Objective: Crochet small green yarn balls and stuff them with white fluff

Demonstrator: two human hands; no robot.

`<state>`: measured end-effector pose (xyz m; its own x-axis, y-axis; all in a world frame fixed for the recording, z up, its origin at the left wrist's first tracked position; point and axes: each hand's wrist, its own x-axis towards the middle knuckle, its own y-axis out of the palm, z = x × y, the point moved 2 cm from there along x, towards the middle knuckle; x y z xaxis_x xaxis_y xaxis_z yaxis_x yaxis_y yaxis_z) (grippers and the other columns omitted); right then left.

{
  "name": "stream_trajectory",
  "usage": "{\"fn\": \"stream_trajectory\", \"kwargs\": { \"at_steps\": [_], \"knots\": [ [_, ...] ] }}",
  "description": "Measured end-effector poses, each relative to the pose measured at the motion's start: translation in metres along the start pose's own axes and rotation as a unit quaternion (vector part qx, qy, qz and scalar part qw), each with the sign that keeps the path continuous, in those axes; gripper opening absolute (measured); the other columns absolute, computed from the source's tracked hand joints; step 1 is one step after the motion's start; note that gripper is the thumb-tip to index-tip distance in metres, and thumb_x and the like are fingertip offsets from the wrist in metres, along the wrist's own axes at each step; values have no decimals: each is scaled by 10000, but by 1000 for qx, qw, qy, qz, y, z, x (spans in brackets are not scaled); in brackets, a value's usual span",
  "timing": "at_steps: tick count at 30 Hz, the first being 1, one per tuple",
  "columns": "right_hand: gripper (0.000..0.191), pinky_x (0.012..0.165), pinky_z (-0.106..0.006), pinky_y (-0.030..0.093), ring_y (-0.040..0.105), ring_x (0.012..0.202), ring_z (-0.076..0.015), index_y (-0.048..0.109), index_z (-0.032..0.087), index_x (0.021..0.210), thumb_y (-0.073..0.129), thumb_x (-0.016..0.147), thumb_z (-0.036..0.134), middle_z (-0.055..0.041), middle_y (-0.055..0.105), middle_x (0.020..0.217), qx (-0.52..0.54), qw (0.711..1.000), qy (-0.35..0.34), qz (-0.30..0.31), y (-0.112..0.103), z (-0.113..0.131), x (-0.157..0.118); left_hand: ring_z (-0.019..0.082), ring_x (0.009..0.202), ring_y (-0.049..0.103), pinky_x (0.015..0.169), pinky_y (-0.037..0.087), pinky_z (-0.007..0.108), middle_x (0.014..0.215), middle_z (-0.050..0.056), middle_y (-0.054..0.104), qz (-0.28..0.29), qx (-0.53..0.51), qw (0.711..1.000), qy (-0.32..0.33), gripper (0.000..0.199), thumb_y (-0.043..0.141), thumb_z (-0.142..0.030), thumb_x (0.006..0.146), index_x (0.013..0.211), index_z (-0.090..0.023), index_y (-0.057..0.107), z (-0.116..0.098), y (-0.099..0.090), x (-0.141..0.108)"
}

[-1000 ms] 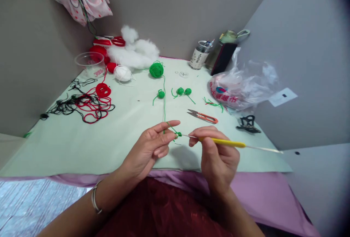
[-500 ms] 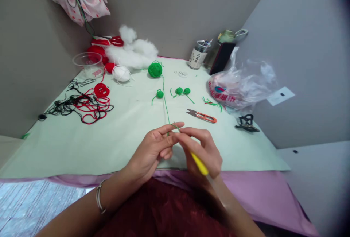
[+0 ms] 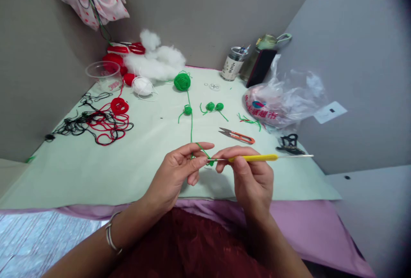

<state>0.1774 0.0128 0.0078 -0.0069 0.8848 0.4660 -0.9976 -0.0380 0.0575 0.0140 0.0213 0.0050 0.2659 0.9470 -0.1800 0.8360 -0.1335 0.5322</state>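
Observation:
My right hand (image 3: 252, 179) grips a crochet hook (image 3: 257, 158) by its yellow handle, and the hook lies nearly level. Its thin tip reaches a small green yarn piece (image 3: 211, 162) between my two hands. My left hand (image 3: 180, 171) pinches green yarn (image 3: 192, 128), which passes over its raised index finger and runs back to the green yarn ball (image 3: 182, 81). Behind my hands lie one small green crocheted ball (image 3: 188, 110) and a pair of them (image 3: 215, 107), each with loose tails.
Orange-handled snips (image 3: 237, 135), yarn scraps (image 3: 249, 121) and a black clip (image 3: 290, 144) lie to the right. A plastic bag (image 3: 282, 100), phone (image 3: 261, 68) and pen jar (image 3: 234, 64) stand behind. Tangled black and red yarn (image 3: 105, 122), stuffing (image 3: 157, 60) and a clear cup (image 3: 104, 77) occupy the left.
My right hand has shifted right and turned, swinging the yellow hook from a steep slant to nearly level. My left hand has moved slightly left. The green yarn strand now runs straighter.

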Motion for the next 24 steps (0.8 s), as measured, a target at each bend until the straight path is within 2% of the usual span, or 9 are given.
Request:
{"fn": "stream_trajectory", "kwargs": {
  "at_steps": [3, 7, 9, 11, 13, 15, 17, 19, 24],
  "knots": [
    [249, 741, -333, 602, 724, 797, -164, 725, 248, 1134, 505, 1053, 162, -43, 773, 1006, -103, 992, -63, 26, -3, 6, -2, -1, 469, 401, 472, 335, 181, 780, -37, 610, -21, 25, 999, 22, 214, 854, -283, 827, 1036, -238, 841, 0, -4, 1],
    [340, 813, -329, 620, 744, 992, -207, 678, 221, 1289, 599, 986, 92, -103, 784, 1102, -301, 920, -233, 95, 2, 8, -8, 12, 491, 425, 460, 316, 177, 795, -39, 625, -37, 38, 998, 35, 371, 887, -261, 787, 1149, -252, 807, 2, -6, 3],
    [397, 812, -322, 624, 744, 1010, -213, 683, 223, 1322, 639, 958, 70, -116, 776, 1139, -358, 887, -274, 96, 5, 5, -11, 8, 483, 412, 457, 310, 167, 765, -49, 616, -26, 9, 1000, 15, 449, 900, -247, 772, 1205, -243, 779, 3, -5, 2],
    [431, 821, -333, 626, 743, 1023, -222, 700, 249, 1325, 659, 942, 56, -109, 766, 1150, -389, 875, -278, 84, 6, 2, -13, -2, 466, 377, 451, 299, 156, 736, -56, 601, -1, -36, 999, -19, 477, 901, -252, 776, 1230, -219, 762, 4, -3, 1],
    [428, 824, -358, 625, 737, 1038, -231, 715, 289, 1308, 660, 946, 66, -93, 753, 1162, -383, 886, -255, 64, 6, 1, -13, -16, 451, 321, 444, 281, 144, 708, -60, 575, 29, -80, 995, -60, 454, 892, -255, 792, 1222, -189, 761, 5, -1, 0],
    [373, 807, -377, 619, 730, 1002, -228, 729, 299, 1267, 630, 972, 93, -77, 754, 1130, -328, 921, -207, 45, 4, 3, -11, -23, 443, 269, 439, 258, 132, 651, -79, 514, 45, -106, 989, -92, 413, 879, -239, 810, 1202, -170, 769, 5, -2, 0],
    [283, 750, -372, 604, 714, 880, -205, 750, 275, 1178, 582, 1006, 126, -61, 756, 1010, -233, 960, -152, 8, 2, 6, -7, -26, 439, 246, 436, 244, 125, 617, -95, 458, 39, -114, 988, -95, 368, 874, -211, 813, 1166, -162, 783, 4, -3, 0],
    [233, 700, -360, 586, 691, 790, -190, 761, 252, 1077, 555, 1025, 157, -47, 743, 908, -149, 983, -103, -14, 1, 7, -3, -30, 434, 263, 435, 249, 126, 629, -92, 471, 21, -107, 991, -76, 339, 878, -194, 801, 1129, -171, 794, 2, -2, 1],
    [197, 780, -379, 611, 734, 929, -216, 765, 271, 1062, 599, 1013, 176, -42, 781, 972, -125, 989, -71, 19, 5, 3, 2, -17, 447, 380, 441, 300, 158, 769, -42, 622, 21, -54, 997, -45, 364, 906, -210, 757, 1109, -217, 813, 4, 4, -1]
  ]
}}
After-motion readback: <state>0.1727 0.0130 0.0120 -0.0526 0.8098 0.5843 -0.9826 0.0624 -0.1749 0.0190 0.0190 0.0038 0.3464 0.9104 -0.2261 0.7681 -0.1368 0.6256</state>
